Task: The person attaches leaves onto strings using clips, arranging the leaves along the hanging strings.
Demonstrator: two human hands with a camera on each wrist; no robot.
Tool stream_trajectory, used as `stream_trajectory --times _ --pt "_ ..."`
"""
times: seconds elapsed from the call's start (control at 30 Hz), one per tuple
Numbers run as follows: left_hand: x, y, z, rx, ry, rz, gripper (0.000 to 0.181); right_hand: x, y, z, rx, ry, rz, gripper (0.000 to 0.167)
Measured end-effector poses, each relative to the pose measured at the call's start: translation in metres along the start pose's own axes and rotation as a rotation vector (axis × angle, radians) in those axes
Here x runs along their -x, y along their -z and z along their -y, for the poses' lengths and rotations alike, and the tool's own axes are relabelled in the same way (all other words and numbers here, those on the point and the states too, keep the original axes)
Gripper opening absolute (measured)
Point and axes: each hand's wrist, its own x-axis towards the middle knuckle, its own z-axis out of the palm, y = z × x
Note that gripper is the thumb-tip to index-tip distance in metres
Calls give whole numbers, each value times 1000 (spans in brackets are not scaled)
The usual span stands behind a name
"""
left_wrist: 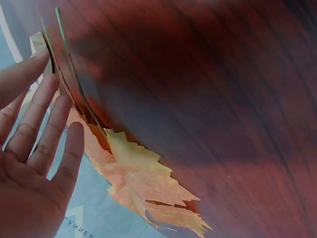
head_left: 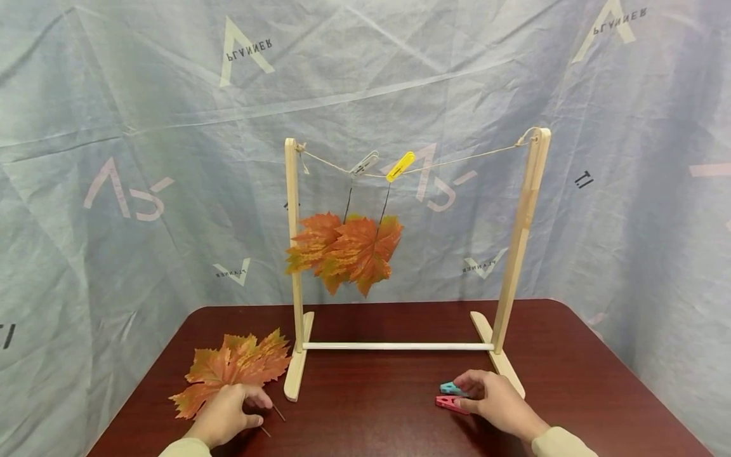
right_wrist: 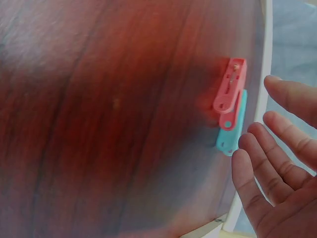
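Note:
On the table's left side lie artificial maple leaves (head_left: 237, 362), orange and yellow, overlapping, with two thin stems pointing toward the front. My left hand (head_left: 227, 411) is over those stems, thumb and fingers apart; the left wrist view shows the fingers extended beside the stems (left_wrist: 74, 84). Near the stand's right foot, a pink clothespin (right_wrist: 230, 91) and a teal clothespin (right_wrist: 229, 141) lie side by side. My right hand (head_left: 498, 401) reaches to them with parted fingers, gripping neither; whether a fingertip touches them is unclear.
A wooden stand (head_left: 516, 254) with a white crossbar (head_left: 400, 346) carries a sagging string (head_left: 468, 157). Two more maple leaves (head_left: 365, 251) hang from it by a grey clothespin (head_left: 364, 164) and a yellow clothespin (head_left: 401, 166). Behind hangs a grey printed sheet (head_left: 171, 76).

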Motion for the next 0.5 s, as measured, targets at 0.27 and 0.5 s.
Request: stream_trajectory --times 0.27,0.5 --pt "-2 -2 3 -120 22 48 28 0 -5 -5 65 35 -5 24" --pt "-3 -5 2 -253 0 57 29 -1 -9 -10 108 32 2 24"
